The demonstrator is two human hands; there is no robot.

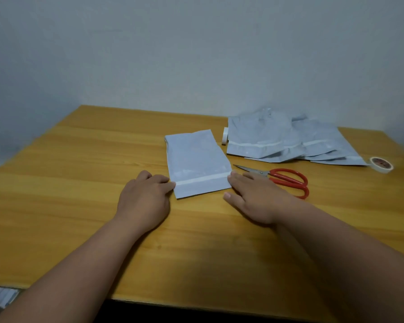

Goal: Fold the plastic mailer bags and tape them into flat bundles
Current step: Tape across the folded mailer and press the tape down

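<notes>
The left hand (144, 197) lies flat, fingertips touching the left edge of a grey mailer bag (197, 162); the right hand (254, 197), fingers spread, touches its right edge. Neither pinches it. This one bag lies flat on the wooden table (79, 183), long axis running away from the person, white strip nearest. Right of the bag: one pair of red scissors (287, 180), a heap of bags (278, 141) overlapping too much to count, and two tape rolls (381, 164).

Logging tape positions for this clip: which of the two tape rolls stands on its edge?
The white roll tucked against the left side of the bag pile stands on edge. The other roll, at the table's far right, lies flat.
</notes>
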